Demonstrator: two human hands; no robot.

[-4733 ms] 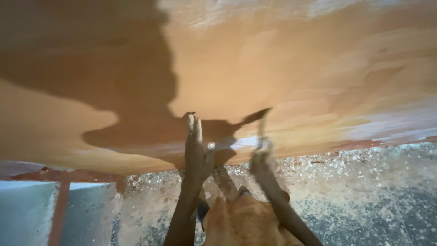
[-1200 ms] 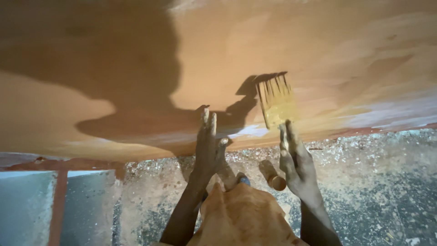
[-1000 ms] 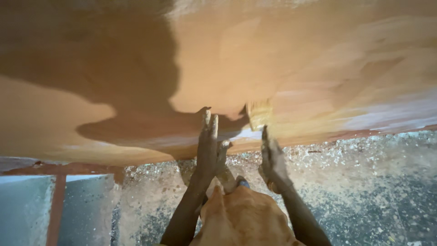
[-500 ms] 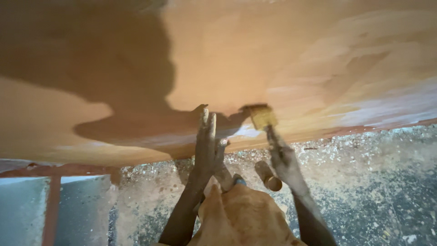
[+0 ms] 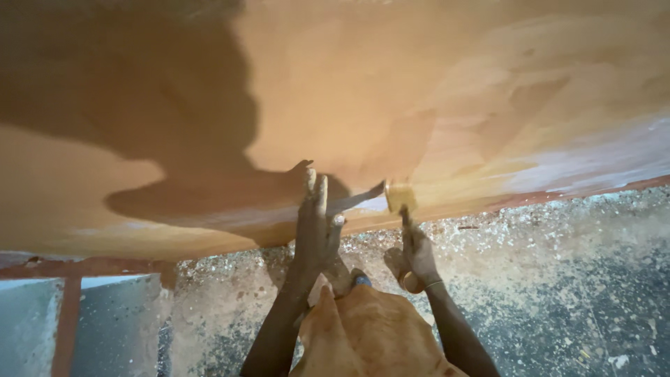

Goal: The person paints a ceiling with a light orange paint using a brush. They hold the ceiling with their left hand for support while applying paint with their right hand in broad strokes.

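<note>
Brush (image 5: pixel 400 197), gripped in right hand (image 5: pixel 417 253), has been lowered onto the orange board (image 5: pixel 391 91); coating is judged under way. Left hand (image 5: pixel 315 234) pressed flat alongside.

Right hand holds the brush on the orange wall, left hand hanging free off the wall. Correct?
Not quite. In the head view the left hand is pressed flat against the orange plastered wall, not hanging free. The right hand does hold the yellow-bristled paintbrush on the wall.
</note>
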